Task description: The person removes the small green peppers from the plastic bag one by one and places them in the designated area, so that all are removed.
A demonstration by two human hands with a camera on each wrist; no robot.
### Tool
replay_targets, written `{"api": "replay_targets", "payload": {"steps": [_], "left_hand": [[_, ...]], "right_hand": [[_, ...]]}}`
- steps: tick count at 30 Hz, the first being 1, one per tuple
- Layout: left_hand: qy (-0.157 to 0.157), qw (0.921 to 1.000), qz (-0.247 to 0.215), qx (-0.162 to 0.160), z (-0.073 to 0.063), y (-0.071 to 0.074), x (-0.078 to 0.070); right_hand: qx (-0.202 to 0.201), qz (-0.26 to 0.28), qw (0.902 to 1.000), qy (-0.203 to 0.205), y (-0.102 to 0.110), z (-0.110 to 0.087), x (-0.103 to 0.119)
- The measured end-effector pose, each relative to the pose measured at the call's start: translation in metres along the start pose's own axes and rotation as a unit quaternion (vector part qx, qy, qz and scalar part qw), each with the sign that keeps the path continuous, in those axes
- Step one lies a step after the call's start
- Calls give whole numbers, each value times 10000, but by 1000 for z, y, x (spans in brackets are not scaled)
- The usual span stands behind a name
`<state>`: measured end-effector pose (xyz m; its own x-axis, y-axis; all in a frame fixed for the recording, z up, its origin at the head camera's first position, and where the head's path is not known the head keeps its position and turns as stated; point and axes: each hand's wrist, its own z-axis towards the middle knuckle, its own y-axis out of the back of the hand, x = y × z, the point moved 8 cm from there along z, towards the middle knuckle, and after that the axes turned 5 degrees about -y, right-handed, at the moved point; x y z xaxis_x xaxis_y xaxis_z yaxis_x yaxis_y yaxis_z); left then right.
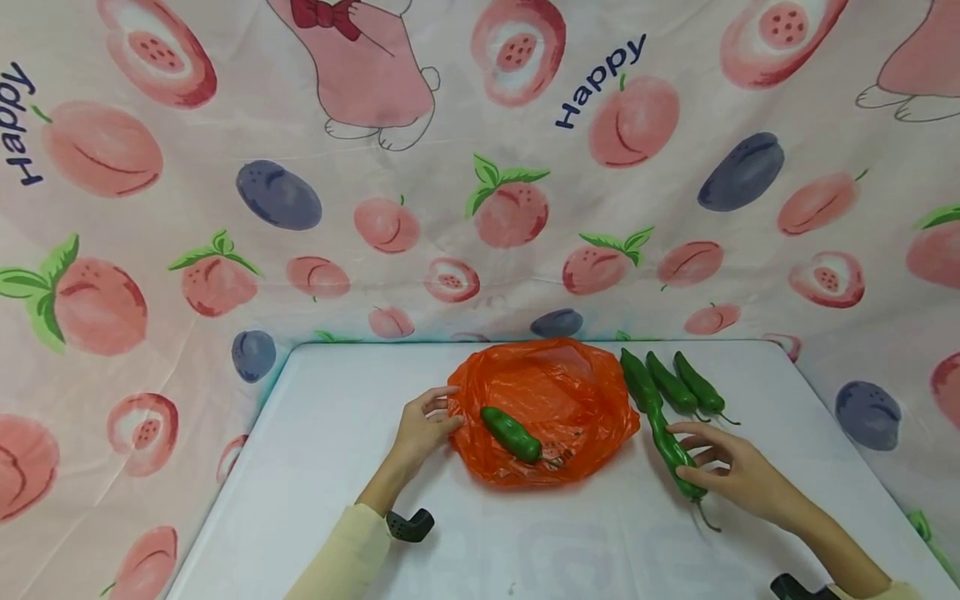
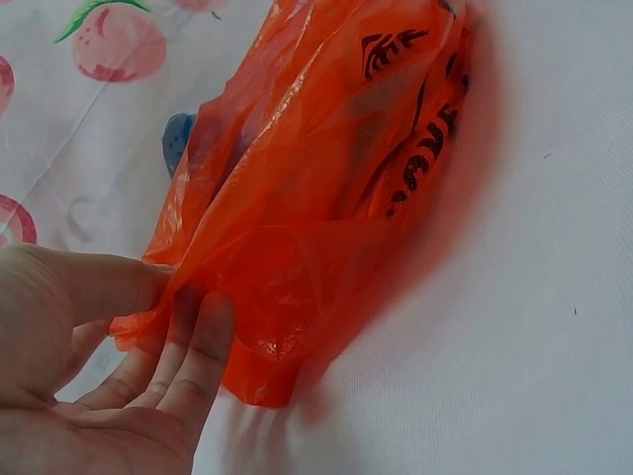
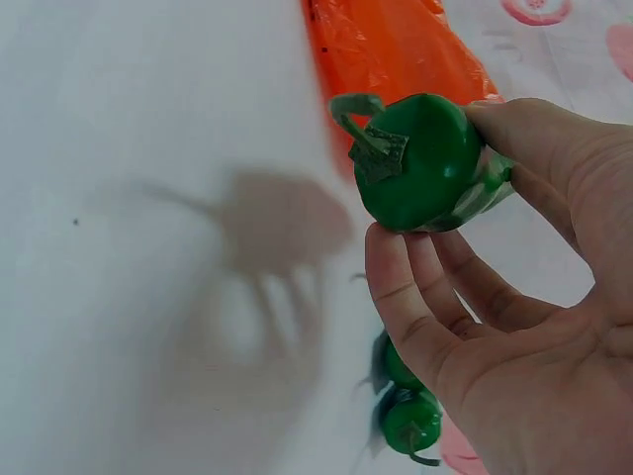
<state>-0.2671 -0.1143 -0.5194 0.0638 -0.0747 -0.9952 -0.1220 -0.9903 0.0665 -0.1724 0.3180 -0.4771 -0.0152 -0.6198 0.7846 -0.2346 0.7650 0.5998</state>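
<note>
My left hand (image 1: 422,429) pinches the left rim of an orange plastic bag (image 1: 592,379) between thumb and fingers. The left wrist view shows the bag's thin film (image 2: 297,168) with black print on its side. Spread wide, the bag's mouth faces up, and one green chili pepper (image 1: 512,435) lies inside. To the right of the bag, my right hand (image 1: 738,473) grips a long green chili pepper (image 1: 670,450) near its stem end. Up close in the right wrist view, this pepper's stem (image 3: 371,143) points away from the palm, and its shadow falls on the table.
Two more green chili peppers, a middle one (image 1: 672,385) and a right one (image 1: 699,383), lie at the back right of the white table (image 1: 360,375). A fruit-printed cloth (image 1: 450,167) hangs behind and around the table.
</note>
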Motion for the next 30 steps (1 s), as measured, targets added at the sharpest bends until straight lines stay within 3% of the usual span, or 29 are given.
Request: {"api": "replay_targets", "payload": {"steps": [14,30], "left_hand": [[26,10000,-75,-5,0,0,0],[77,9999,-129,-29,1,0,2]], "right_hand": [[5,-18,9983,-582,-16,5,-25],[12,-80,9974,-720,-23,11,-38]]}}
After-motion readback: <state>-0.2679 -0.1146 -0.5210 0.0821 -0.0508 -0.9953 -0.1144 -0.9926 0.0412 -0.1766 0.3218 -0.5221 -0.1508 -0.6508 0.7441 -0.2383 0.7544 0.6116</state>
